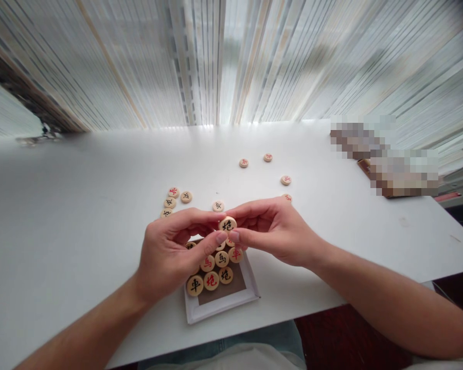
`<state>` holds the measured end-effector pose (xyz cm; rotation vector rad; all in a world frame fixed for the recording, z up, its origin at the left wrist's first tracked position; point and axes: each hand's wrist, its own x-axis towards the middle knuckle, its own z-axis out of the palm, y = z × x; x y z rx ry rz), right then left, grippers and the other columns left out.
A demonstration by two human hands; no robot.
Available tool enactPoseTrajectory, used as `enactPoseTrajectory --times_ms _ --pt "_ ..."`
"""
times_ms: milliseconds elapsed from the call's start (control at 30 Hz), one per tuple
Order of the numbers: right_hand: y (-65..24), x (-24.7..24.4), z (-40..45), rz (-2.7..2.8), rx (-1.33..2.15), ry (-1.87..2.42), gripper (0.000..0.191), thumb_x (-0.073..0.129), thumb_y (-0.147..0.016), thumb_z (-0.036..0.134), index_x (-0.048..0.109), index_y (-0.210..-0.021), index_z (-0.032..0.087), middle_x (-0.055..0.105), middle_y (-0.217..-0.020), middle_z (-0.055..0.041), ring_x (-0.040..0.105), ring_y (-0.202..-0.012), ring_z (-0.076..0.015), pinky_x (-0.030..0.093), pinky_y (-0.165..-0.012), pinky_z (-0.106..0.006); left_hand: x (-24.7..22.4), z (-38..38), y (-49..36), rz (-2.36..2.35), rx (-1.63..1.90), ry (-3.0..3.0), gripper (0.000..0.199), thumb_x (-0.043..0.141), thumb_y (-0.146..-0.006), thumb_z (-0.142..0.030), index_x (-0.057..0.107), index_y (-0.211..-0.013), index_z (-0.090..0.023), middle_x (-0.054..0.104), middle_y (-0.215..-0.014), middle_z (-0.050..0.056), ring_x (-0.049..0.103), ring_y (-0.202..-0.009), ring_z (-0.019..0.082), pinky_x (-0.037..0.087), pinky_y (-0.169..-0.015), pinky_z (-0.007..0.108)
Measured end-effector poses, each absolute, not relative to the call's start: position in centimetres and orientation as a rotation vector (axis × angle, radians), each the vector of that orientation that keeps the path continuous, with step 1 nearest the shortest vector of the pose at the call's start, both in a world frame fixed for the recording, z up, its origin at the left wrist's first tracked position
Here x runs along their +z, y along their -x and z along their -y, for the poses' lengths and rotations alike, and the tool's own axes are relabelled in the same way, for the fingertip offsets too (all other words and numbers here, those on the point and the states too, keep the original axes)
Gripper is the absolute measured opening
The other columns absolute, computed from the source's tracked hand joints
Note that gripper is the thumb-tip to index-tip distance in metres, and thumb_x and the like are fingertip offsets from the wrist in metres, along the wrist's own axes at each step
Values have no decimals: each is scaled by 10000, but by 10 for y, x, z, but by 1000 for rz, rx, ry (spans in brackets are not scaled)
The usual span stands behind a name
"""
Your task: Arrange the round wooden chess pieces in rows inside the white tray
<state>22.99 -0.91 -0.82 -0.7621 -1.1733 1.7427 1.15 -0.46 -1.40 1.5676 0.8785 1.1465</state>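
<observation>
Between the fingertips of both hands is a round wooden Chinese chess piece (227, 225) with a black character, its face toward me. My left hand (177, 249) pinches it from the left, and my right hand (272, 228) from the right. Just below them lies a shallow white-rimmed box (224, 308) with a brown bottom. Rows of chess pieces fill part of it, among them a black one (195, 285), a red one (211, 280) and another black one (226, 275). My left hand hides the box's upper left part.
Loose chess pieces lie on the white table (81, 216): a small group by a red piece (173, 192), one black piece (218, 206) beyond my hands, several red ones around a piece (286, 180) at right. Blurred-out objects (403, 174) stand at the far right. A striped curtain (200, 61) hangs behind.
</observation>
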Motion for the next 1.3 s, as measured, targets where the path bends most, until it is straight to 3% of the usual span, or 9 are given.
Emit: enactPoseTrajectory --times_ms 200,400,700,867,1167,1300 --pt "-231 -8 10 1544 1173 908 192 866 -915 188 906 -1100 219 855 -952 -88 773 -817 -166 622 -689 -245 -19 3 -9 -930 1179 -1633 233 875 -894 -112 876 -1083 -249 853 -985 10 791 -812 120 672 -751 181" --pt "-229 -8 11 1617 956 876 169 824 -944 172 890 -1099 178 850 -951 -97 780 -802 -156 643 -669 -228 -22 2 -10 -926 1232 -1709 249 853 -908 -91 873 -1098 -251 852 -994 7 769 -814 115 652 -767 196" --pt "-228 -10 13 1292 1446 849 283 911 -874 163 873 -1153 199 839 -803 -23 744 -604 -101 643 -595 -187 -16 3 -11 -955 1289 -1727 257 924 -856 -114 901 -1043 -288 889 -945 -27 809 -809 113 638 -754 172" --pt "-228 -7 11 1137 1691 862 364 966 -837 234 863 -1182 181 814 -719 -25 750 -552 -130 636 -540 -208 -13 3 -12 -952 1298 -1719 258 914 -857 -87 906 -1012 -293 892 -923 -37 821 -799 112 645 -750 165" --pt "-227 -4 10 1028 1801 913 381 989 -815 332 840 -1103 133 807 -658 -38 779 -534 -163 631 -496 -191 -20 6 -11 -972 1211 -1604 321 933 -839 -141 894 -1131 -268 893 -990 12 827 -768 145 697 -726 211" --pt "-226 -3 10 1017 1816 918 381 993 -804 321 811 -1078 129 806 -656 -35 779 -535 -166 632 -496 -195 -18 6 -11 -984 1205 -1620 280 945 -828 -159 902 -1087 -257 891 -956 18 821 -749 151 694 -708 217"
